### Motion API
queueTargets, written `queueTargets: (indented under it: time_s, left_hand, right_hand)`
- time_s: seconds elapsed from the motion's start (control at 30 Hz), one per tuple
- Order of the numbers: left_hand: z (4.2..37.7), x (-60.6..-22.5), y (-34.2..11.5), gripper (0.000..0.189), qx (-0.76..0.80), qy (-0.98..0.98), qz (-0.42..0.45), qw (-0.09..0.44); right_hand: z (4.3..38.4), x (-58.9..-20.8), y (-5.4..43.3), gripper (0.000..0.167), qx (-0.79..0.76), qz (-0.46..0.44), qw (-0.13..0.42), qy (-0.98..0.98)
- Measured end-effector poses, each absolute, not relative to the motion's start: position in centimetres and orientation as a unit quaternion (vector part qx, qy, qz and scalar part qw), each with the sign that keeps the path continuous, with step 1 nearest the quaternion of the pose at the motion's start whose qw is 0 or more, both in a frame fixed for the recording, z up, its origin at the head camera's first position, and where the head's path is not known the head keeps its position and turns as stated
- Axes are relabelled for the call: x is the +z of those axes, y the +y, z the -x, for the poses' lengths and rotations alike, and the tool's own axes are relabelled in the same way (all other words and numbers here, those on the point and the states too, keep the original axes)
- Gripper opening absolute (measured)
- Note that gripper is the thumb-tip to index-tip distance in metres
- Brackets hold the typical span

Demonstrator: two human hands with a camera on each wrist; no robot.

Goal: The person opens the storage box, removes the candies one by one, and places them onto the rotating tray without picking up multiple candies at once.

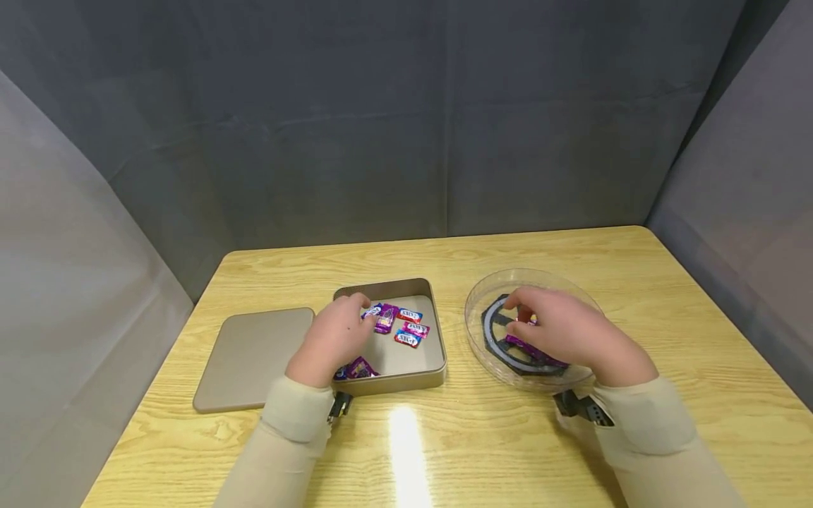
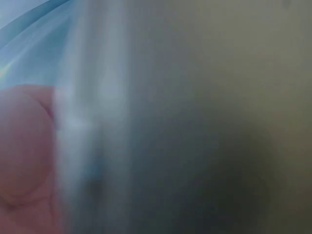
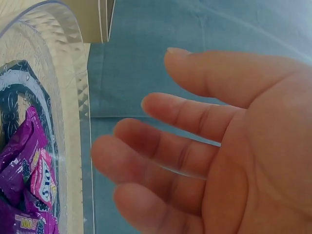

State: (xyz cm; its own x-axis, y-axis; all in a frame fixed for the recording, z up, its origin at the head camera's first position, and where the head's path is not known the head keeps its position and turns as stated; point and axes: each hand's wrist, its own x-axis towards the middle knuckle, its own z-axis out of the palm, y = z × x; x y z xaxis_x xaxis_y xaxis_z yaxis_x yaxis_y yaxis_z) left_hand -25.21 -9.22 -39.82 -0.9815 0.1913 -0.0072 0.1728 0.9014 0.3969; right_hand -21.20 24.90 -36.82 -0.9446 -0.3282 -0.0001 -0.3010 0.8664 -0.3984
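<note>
My left hand (image 1: pixel 339 331) hovers at the left side of a shallow metal tin (image 1: pixel 413 383), its index finger and thumb apart. Purple candies (image 1: pixel 386 319) and small red, pink and blue candies (image 1: pixel 408 339) lie in the tin. One blue candy is partly hidden by the left fingers. In the left wrist view, a blurred surface covers most of the picture. My right hand (image 3: pixel 234 146) is over a clear round plastic dish (image 1: pixel 473 339), fingers loosely bent and nothing between them. Purple candies (image 3: pixel 22 170) and a pink candy (image 3: pixel 44 180) lie in the dish.
The tin's flat lid (image 1: pixel 254 360) lies on the wooden table (image 1: pixel 470 451), left of the tin. Beneath or inside the dish shows a dark ring shape (image 1: pixel 492 335). Grey cloth (image 1: pixel 356 141) hangs behind the table, with paler cloth at both sides.
</note>
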Motion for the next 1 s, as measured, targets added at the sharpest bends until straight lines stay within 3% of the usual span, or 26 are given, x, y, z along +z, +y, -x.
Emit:
queueTargets:
  time_s: [0.33, 0.67, 1.0]
  left_hand:
    - [24.8, -42.0, -8.2, 0.06, 0.095, 0.981, -0.133, 0.1]
    - [25.0, -42.2, -8.3, 0.035, 0.121, 0.98, -0.157, 0.035]
    - [25.0, -42.4, -8.2, 0.012, 0.099, 0.981, -0.158, 0.058]
  right_hand:
    - [21.1, -36.7, 24.8, 0.031, -0.198, 0.183, 0.034, 0.962]
    - [21.0, -36.7, 24.6, 0.029, -0.198, 0.192, 0.028, 0.961]
    - [21.0, -36.6, 24.7, 0.029, -0.195, 0.205, 0.024, 0.959]
